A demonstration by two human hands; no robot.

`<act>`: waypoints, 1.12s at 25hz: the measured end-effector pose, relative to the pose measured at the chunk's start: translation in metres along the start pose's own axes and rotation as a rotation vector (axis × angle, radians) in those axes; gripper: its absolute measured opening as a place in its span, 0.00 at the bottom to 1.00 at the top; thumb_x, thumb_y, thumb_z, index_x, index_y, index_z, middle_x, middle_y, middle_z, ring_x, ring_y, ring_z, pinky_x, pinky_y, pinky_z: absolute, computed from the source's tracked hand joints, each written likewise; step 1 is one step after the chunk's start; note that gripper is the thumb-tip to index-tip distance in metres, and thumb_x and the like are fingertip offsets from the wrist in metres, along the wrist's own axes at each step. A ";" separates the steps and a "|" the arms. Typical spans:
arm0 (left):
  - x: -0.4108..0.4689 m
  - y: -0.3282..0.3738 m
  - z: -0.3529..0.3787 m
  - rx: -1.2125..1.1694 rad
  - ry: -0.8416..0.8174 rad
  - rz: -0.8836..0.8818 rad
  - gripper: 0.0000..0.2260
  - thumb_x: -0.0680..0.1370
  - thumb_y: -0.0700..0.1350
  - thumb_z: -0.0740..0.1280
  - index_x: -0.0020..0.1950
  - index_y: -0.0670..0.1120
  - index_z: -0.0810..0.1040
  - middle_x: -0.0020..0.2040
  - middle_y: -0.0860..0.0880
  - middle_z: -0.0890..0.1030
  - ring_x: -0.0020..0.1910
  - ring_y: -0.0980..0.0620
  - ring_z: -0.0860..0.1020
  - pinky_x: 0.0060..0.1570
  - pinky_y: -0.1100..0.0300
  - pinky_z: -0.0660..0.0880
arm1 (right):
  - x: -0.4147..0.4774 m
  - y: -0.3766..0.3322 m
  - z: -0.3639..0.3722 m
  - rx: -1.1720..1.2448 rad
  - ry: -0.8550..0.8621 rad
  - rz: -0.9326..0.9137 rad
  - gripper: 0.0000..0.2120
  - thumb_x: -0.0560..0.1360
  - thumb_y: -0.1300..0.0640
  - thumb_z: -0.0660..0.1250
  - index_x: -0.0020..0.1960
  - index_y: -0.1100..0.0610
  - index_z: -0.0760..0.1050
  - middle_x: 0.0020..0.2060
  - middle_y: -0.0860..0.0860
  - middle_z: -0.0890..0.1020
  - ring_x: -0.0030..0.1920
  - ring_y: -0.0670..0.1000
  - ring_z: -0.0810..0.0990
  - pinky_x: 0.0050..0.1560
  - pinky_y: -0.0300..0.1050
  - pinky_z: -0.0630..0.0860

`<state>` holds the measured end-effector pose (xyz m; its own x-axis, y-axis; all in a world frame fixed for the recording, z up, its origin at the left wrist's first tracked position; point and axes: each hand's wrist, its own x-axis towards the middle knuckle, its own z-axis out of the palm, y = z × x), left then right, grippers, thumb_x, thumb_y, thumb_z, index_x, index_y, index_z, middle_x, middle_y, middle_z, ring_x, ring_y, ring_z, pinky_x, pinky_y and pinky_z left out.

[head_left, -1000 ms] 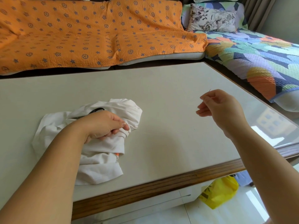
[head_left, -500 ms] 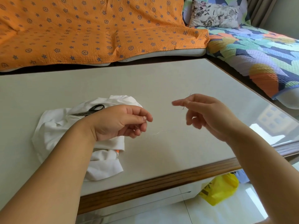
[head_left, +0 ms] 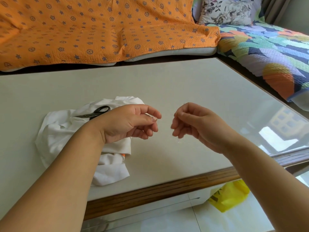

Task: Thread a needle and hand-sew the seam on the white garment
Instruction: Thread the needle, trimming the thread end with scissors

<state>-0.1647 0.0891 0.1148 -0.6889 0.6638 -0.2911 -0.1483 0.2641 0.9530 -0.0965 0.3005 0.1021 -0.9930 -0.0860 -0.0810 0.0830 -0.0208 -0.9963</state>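
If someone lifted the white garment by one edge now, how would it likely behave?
Probably floppy: the garment lies crumpled in soft folds. It looks like thin cloth, so likely light. The scissors resting on it would probably slide off.

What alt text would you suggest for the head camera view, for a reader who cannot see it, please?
A person's left hand and right hand hover close together over a table, fingertips pinched as if on something too fine to see. Behind the left hand lies a crumpled white garment with black scissors on it.
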 end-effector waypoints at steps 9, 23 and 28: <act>-0.002 -0.010 -0.019 0.089 0.138 -0.073 0.06 0.80 0.38 0.64 0.55 0.43 0.79 0.38 0.47 0.82 0.34 0.55 0.79 0.33 0.64 0.76 | -0.007 -0.013 -0.034 -0.224 0.231 -0.041 0.07 0.81 0.64 0.59 0.49 0.63 0.75 0.35 0.56 0.81 0.33 0.51 0.80 0.35 0.41 0.76; 0.008 -0.023 -0.009 0.410 0.280 -0.118 0.07 0.80 0.40 0.65 0.53 0.48 0.82 0.45 0.49 0.84 0.35 0.57 0.79 0.34 0.65 0.75 | -0.013 -0.010 -0.056 -0.481 0.358 0.033 0.06 0.80 0.63 0.62 0.49 0.62 0.77 0.34 0.54 0.83 0.32 0.50 0.81 0.37 0.44 0.77; 0.025 -0.010 0.046 0.286 0.162 0.200 0.19 0.78 0.43 0.69 0.67 0.56 0.75 0.59 0.60 0.80 0.37 0.58 0.79 0.34 0.67 0.71 | -0.019 -0.017 -0.043 -0.325 0.181 -0.002 0.07 0.80 0.63 0.61 0.48 0.63 0.77 0.34 0.56 0.82 0.33 0.52 0.79 0.35 0.42 0.75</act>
<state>-0.1482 0.1351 0.0938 -0.7905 0.6092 -0.0630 0.1886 0.3400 0.9213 -0.0827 0.3449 0.1195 -0.9943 0.0919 -0.0532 0.0786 0.2993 -0.9509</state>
